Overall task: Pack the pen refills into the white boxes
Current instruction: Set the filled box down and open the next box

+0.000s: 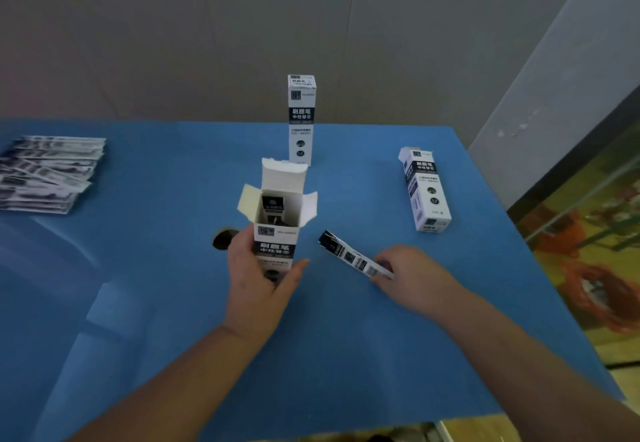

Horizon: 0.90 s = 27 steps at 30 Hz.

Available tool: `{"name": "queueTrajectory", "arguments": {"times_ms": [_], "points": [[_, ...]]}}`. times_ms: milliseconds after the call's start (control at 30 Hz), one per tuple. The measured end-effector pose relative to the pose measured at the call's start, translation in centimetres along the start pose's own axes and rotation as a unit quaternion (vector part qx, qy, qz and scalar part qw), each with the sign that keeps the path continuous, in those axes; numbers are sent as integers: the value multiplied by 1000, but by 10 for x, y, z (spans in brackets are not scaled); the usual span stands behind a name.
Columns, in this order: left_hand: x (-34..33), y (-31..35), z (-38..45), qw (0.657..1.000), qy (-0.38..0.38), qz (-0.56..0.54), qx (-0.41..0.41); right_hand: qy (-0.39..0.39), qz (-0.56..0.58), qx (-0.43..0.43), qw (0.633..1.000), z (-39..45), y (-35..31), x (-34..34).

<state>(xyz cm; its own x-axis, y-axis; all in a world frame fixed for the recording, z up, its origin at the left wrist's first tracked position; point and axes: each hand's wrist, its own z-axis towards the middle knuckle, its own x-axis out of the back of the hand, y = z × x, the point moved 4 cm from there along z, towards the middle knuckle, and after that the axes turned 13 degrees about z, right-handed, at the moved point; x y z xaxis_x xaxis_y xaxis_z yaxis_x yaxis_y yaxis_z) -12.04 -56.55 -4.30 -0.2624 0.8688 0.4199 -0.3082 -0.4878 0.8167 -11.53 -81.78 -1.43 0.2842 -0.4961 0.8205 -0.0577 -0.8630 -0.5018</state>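
Gripping open box (pixel 277 230) upright with left hand (pixel 258 277); right hand (pixel 410 270) fingers pinch refill pack (pixel 356 259). I fear pack snagging side flap, tipping box.

The table top (pixel 381 337) is a matt blue sheet, finely grainy like foam. The open box (pixel 277 234) looks like thin white card, plain and dull inside its flaps, with printed black bands outside. The refill packet (pixel 353 257) and the stack of packets (pixel 48 175) seem smooth printed paper with a slight sheen
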Motion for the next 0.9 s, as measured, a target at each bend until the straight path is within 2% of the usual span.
{"name": "queueTrajectory", "arguments": {"times_ms": [133,233,333,433,533,633,733,800,900], "points": [[-2,-3,2,1000,-16,12,-12,7,-45,-20,999,1,-7,2],[-4,-3,2,999,-29,26,-31,15,-17,-46,999,-2,-10,5],[-5,-3,2,998,-34,45,-31,49,84,-57,994,-10,-13,17],[-5,-4,2,998,-34,41,-26,67,230,-83,967,-20,-18,28],[-5,-3,3,998,-38,36,-23,72,376,-94,919,-30,-27,37],[-6,-5,3,999,-30,28,-11,91,524,-71,844,-42,-47,52],[-7,-6,1,999,-29,16,2,111,644,9,757,-57,-74,72],[-5,-3,1,999,-25,31,-20,108,696,77,706,-68,-92,85],[-4,2,1,997,-33,58,-36,115,711,165,674,-77,-117,95]]}}
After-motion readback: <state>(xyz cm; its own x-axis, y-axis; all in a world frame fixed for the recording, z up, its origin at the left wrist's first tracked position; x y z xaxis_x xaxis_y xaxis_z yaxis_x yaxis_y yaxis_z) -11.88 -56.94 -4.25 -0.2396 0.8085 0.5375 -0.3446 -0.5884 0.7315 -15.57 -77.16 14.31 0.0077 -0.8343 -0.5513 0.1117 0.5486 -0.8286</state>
